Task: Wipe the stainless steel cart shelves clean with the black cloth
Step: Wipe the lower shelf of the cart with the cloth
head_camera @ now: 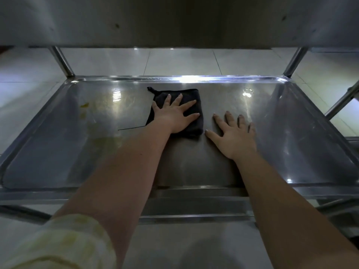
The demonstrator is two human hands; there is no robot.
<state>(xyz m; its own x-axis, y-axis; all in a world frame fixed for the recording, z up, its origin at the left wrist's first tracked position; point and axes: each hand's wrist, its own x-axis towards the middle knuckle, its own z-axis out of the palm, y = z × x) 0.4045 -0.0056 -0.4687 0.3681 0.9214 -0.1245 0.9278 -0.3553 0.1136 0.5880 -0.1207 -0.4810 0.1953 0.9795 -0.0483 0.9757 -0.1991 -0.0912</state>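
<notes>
One steel shelf is seen from the near side, w/ a raised rim on all four edges; the underside of a second shelf spans the top of view. Two posts are counted at the far corners: left post and right post. On the left third of the shelf, yellowish stains are spread from far to near; that area is otherwise open up to the left rim. A pale yellow sleeve is pushed up on the left arm at the near left corner of view. One black cloth is laid flat approx. at the shelf's center, toward the far rim but apart from it, w/ a small loop at its far left corner. The left hand is pressed flat on the cloth, fingers spread, nothing pinched. Just right of the cloth, the right hand is laid flat on bare steel, fingers spread, not touching the cloth. The right third of the shelf is open to the right rim, w/ bright glare spots. Tiled floor is visible beyond the far rim.
</notes>
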